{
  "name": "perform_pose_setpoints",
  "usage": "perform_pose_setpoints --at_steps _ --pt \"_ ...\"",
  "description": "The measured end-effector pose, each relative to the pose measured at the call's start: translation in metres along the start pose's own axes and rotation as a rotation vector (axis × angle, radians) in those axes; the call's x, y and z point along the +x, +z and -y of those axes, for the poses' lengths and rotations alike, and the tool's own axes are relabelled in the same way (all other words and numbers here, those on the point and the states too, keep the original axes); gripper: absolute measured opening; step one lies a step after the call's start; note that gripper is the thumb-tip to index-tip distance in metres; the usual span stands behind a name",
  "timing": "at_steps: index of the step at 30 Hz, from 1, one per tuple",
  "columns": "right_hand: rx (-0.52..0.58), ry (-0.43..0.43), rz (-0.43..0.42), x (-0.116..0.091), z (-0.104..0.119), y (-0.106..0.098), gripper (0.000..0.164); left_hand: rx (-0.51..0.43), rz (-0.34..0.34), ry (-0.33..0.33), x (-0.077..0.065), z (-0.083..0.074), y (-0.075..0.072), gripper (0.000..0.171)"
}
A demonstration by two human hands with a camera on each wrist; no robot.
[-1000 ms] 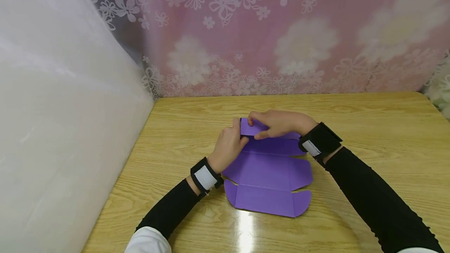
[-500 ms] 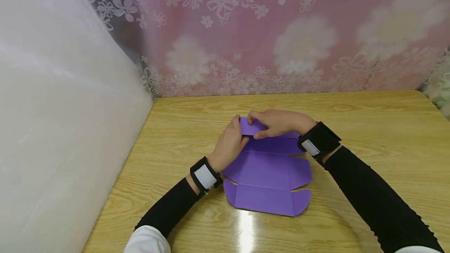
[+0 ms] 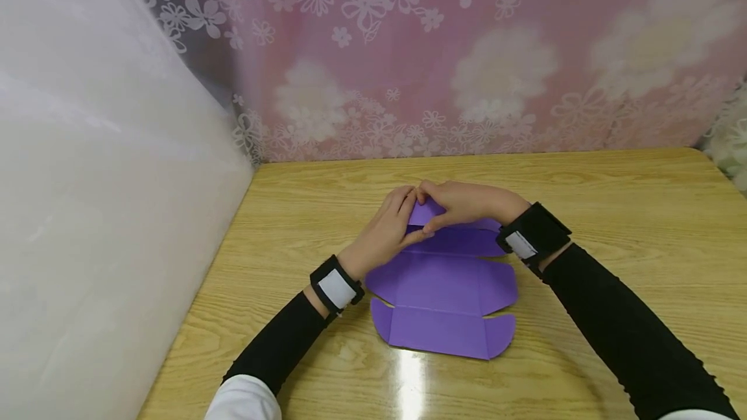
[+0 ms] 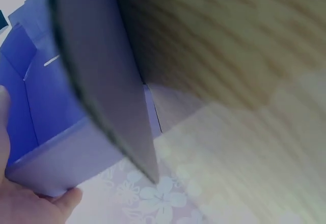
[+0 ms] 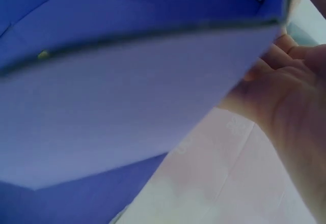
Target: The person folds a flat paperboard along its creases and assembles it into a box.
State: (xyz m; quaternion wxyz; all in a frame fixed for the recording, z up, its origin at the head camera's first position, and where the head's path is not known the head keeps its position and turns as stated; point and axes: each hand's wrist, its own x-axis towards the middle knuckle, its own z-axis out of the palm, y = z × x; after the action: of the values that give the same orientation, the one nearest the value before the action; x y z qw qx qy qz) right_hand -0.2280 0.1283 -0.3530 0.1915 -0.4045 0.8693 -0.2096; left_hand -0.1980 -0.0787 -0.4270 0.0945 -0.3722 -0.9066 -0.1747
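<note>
A partly folded purple cardboard box [image 3: 439, 284] lies on the wooden table, its near panels spread flat. Its far panel [image 3: 426, 212] stands raised. My left hand [image 3: 385, 229] grips that panel's left part, fingers over the far side and thumb in front. Beside it, my right hand [image 3: 463, 203] pinches the same panel from above, its thumb on the near face. The two hands' fingertips come close together at the top edge. In the left wrist view a side flap [image 4: 102, 71] sticks out past the left hand. Box panels [image 5: 122, 91] fill most of the right wrist view.
The wood-grain table [image 3: 630, 212] extends around the box on all sides. A pink floral curtain [image 3: 408, 70] hangs behind the table's far edge. White translucent sheeting [image 3: 117, 180] slopes down along the left side.
My left hand has shifted right along the raised panel, its thumb now reaching toward the right thumb. The right hand stays nearly in place, and the near box panels keep still.
</note>
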Motion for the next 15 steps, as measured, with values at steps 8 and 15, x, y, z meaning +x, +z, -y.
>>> perform_pose_setpoints --at_steps 8,15 --pt "-0.035 -0.033 -0.076 -0.013 -0.012 0.0 0.05 0.011 0.023 -0.035 0.003 -0.003 0.002 0.058" --pt "-0.033 0.039 -0.092 -0.032 -0.026 -0.007 0.05 -0.014 0.027 -0.114 0.001 -0.006 0.004 0.062"
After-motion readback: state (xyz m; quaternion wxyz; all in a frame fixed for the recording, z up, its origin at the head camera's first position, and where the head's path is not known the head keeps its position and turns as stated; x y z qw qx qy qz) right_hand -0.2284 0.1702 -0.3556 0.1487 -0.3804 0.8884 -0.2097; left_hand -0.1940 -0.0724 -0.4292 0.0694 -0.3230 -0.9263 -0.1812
